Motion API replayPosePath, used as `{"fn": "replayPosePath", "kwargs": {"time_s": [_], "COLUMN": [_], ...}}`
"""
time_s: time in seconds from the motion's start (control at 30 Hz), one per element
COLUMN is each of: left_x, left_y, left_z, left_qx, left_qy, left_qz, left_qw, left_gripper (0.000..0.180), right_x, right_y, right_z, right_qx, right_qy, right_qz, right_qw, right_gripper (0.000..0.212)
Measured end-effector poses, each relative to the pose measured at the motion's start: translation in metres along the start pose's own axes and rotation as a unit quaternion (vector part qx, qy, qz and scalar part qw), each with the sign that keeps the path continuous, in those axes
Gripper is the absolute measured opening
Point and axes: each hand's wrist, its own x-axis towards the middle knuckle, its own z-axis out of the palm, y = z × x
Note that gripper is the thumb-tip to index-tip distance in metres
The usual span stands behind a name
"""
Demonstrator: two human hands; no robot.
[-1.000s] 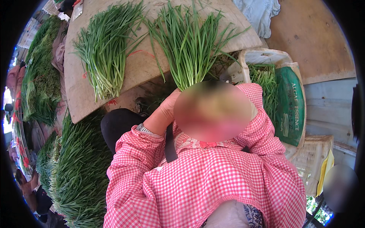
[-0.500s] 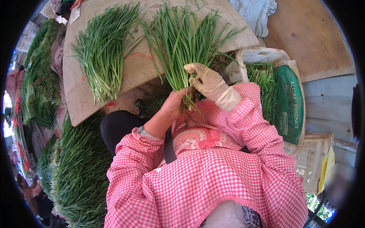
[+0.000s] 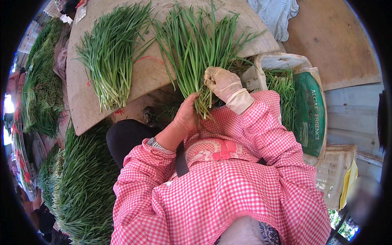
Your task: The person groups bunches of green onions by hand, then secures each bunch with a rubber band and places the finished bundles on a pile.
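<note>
A fanned bunch of garlic chives (image 3: pixel 191 51) lies with its leaves over the wooden board (image 3: pixel 151 77) and its pale stem ends toward me. My bare left hand (image 3: pixel 188 113), a watch at its wrist, is closed round the bunch near the stem ends. At the bunch's right side my right hand (image 3: pixel 224 85), in a pale thin glove, has its fingers curled in a pinch on some stalks; the fingertips are partly hidden. On the left of the board rests another bunch of garlic chives (image 3: pixel 112 53), its stems overhanging the near edge.
Red ties (image 3: pixel 151 58) lie on the board. Right of me stands a white crate (image 3: pixel 281 61) with greens and a green printed panel (image 3: pixel 309 110). A large heap of chives (image 3: pixel 85 183) is at my left; more greens (image 3: pixel 43 85) lie beyond. A pale cloth (image 3: pixel 271 16) hangs behind.
My right hand has drawn back slightly from across the stems, its fingers now curled tighter at the bunch's right side. My left hand's grip has loosened a little, with more stem ends showing.
</note>
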Motion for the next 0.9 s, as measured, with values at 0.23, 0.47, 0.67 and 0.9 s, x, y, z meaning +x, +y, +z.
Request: {"fn": "replayPosePath", "kwargs": {"time_s": [0.23,0.47,0.67,0.9], "left_x": [-0.001,-0.006,0.005,0.0], "left_y": [0.005,0.006,0.007,0.01], "left_z": [0.006,0.017,-0.008,0.0], "left_qx": [-0.005,-0.013,-0.062,-0.066], "left_qy": [0.009,0.008,-0.064,-0.039], "left_qz": [-0.037,-0.013,-0.042,-0.049], "left_qw": [0.999,1.0,0.995,0.996], "left_gripper": [0.035,0.036,0.033,0.032], "right_x": [0.016,0.0,0.012,0.015], "right_y": [0.034,0.008,-0.003,0.018], "right_z": [0.006,0.009,0.002,-0.012], "right_qx": [0.538,-0.044,0.037,0.588], "right_qy": [0.067,0.072,-0.079,-0.07], "right_qz": [-0.019,-0.098,-0.015,0.107], "right_qw": [0.84,0.992,0.996,0.799], "right_gripper": [0.009,0.041,0.019,0.02]}}
